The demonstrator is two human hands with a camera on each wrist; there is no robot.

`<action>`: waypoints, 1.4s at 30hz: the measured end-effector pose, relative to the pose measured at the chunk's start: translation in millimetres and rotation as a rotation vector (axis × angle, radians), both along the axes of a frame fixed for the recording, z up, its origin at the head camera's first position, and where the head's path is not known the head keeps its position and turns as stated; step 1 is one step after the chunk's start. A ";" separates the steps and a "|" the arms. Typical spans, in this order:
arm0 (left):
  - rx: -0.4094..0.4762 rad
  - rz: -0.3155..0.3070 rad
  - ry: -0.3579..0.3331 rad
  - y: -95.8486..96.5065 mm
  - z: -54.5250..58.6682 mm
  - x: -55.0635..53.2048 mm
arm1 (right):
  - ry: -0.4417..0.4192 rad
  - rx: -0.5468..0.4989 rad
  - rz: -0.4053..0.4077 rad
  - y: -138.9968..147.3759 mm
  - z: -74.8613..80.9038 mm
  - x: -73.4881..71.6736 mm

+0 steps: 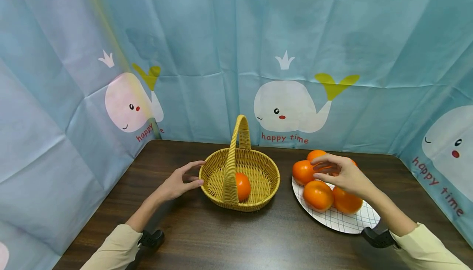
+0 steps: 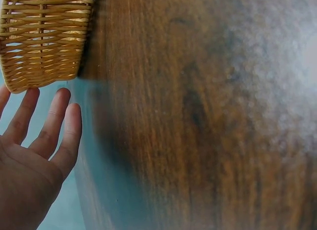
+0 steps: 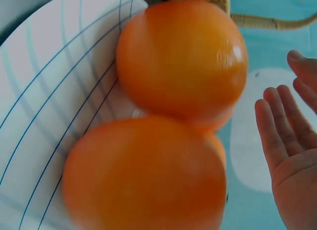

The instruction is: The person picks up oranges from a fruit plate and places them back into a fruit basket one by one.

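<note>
A yellow wicker basket (image 1: pixel 264 161) with a tall arched handle stands mid-table, with one smooth, round orange fruit (image 1: pixel 242 186) in it. My left hand (image 1: pixel 176 184) is at the basket's left rim, thumb and fingers spread apart; in the left wrist view its fingertips (image 2: pixel 60 95) reach the wicker edge, and firm contact cannot be told. Over a plate of similar fruits hovers my right hand (image 1: pixel 349 175), its fingers loosely bent with nothing between them. Several glossy fruits (image 1: pixel 318 195) lie on that white, line-patterned plate (image 1: pixel 360 223); the hand partly hides those at the back.
The dark wooden table (image 1: pixel 236 241) ends at the back and sides against a light blue curtain (image 1: pixel 207 56) printed with whales. A black strap device (image 1: pixel 150 238) sits on the left wrist, and another (image 1: pixel 378 237) on the right.
</note>
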State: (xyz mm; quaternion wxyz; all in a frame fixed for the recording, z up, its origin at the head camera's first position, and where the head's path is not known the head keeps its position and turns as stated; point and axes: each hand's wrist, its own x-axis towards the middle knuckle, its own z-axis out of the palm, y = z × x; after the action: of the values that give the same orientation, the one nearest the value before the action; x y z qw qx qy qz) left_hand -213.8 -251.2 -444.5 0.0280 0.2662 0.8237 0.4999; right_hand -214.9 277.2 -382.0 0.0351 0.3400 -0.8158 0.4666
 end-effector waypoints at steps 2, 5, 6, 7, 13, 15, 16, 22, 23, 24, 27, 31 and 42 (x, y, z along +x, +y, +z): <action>0.000 -0.001 -0.002 0.3 0.2 0.5 | 0.010 0.007 -0.017 9.4 0.6 3.1; -0.001 0.001 -0.008 0.6 0.5 1.0 | 0.013 0.012 -0.046 23.2 0.4 7.6; -0.003 0.003 -0.009 0.4 0.2 1.0 | 0.011 0.011 -0.055 27.7 0.1 9.0; -0.005 0.004 -0.011 0.2 -0.1 0.9 | 0.008 0.012 -0.066 31.8 0.3 10.8; -0.006 0.007 -0.015 -0.1 -1.2 -1.0 | 0.034 0.026 -0.133 52.8 1.0 22.3; -0.005 0.008 -0.018 0.0 -0.9 -1.5 | 0.049 0.036 -0.154 60.2 -0.2 26.2; -0.006 0.008 -0.020 0.1 -0.8 -1.7 | 0.054 0.039 -0.160 63.9 -0.8 28.0; -0.016 0.008 -0.016 0.4 -0.1 -0.9 | 0.044 0.068 -0.201 81.8 -3.5 39.1; -0.020 0.009 -0.012 0.4 0.0 -0.4 | 0.042 0.073 -0.204 83.6 -3.9 40.6; -0.023 0.011 -0.012 0.4 0.1 0.1 | 0.042 0.080 -0.203 85.3 -4.5 42.1; -0.024 0.016 -0.012 0.0 0.2 1.5 | 0.044 0.095 -0.163 88.4 -6.5 45.5; -0.020 0.016 -0.015 -0.2 0.5 2.0 | 0.037 0.128 -0.099 90.6 -10.6 49.1; -0.032 0.017 -0.025 0.1 1.7 1.1 | -0.003 0.205 -0.076 90.8 -26.6 51.3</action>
State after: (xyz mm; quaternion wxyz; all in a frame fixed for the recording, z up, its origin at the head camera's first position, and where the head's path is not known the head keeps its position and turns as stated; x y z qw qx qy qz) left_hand -212.7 -251.0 -442.8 0.0384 0.2525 0.8334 0.4901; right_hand -163.6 368.0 -408.7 0.0166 0.3097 -0.8717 0.3794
